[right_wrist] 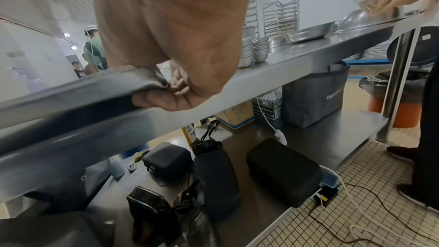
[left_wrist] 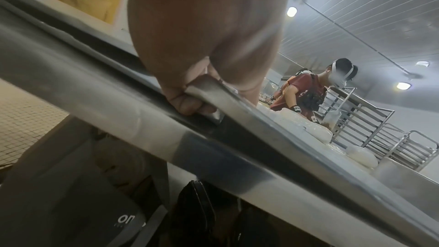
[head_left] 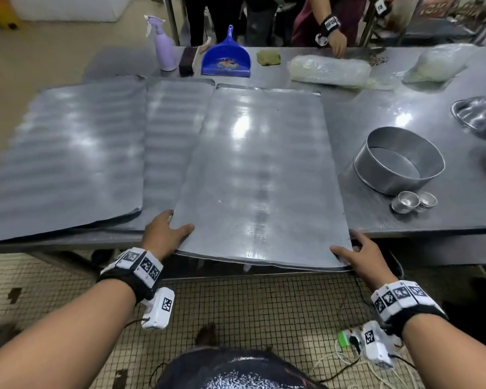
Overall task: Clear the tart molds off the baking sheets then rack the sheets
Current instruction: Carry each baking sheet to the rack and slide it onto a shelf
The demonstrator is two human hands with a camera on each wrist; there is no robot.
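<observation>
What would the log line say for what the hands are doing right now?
left hand: grips near corner | right hand: grips other near corner | flat grey metal baking sheet: bare, overhanging steel table edge

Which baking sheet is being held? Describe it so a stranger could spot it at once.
On the steel table three baking sheets lie side by side. The held baking sheet is the rightmost, overlapping its neighbour, left of the round cake tin. Only it overhangs the near edge, gripped at its corners by the left hand and right hand.

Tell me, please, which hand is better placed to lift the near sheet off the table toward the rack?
Neither alone: the left hand grips the sheet at its near-left corner and the right hand at its near-right corner, so both should lift together.
</observation>
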